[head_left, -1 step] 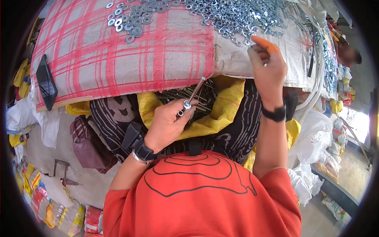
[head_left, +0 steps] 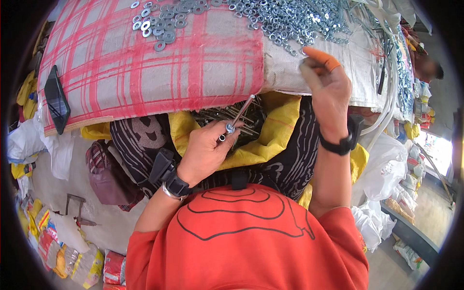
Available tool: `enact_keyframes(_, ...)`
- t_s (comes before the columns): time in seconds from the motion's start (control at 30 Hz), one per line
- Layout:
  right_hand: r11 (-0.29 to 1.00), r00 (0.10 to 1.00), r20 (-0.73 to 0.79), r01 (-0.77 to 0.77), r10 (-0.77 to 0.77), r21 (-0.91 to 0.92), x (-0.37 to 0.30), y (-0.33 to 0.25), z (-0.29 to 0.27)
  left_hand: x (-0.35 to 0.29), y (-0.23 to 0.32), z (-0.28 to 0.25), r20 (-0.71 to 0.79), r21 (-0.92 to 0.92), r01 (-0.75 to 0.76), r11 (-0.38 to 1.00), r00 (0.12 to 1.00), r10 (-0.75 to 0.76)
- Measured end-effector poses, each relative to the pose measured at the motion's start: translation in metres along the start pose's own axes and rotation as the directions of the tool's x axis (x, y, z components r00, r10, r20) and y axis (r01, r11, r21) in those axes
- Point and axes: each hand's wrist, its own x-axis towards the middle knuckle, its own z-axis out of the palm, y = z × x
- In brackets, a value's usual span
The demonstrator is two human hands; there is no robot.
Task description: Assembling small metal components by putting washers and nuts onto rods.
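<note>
Head view: left hand fingers pinched a long steel bolt; right hand fingers closed at loose silver washers near the counter's front edge, contents untellable; washers might spill over.

cloth: red-and-grey plaid | sack: yellow | washers: silver | shirt: orange-red | phone: black

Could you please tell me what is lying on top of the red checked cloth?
Loose metal washers are heaped along its far edge and a dark phone lies at its left end. Whatever is under the cloth is covered.
</note>
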Motion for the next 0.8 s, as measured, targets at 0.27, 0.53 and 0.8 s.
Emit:
enact_keyframes(0.27, 0.875, 0.873, 0.471, -0.321, 0.125, 0.362, -0.048, -0.036, 0.014, -0.005, 0.008, -0.004, -0.086, 0.397, -0.11, 0.911, 0.984, 0.156)
enact_keyframes(0.53, 0.653, 0.834, 0.513, -0.506, 0.205, 0.563, -0.063, -0.031, 0.016, -0.013, 0.016, -0.014, 0.11, -0.268, 0.02, 0.963, 0.994, 0.01)
enact_keyframes(0.8, 0.642, 0.751, 0.651, -0.553, 0.109, 0.53, -0.085, -0.046, 0.044, -0.024, 0.022, 0.012, -0.097, -0.117, -0.154, 0.981, 0.985, 0.143)
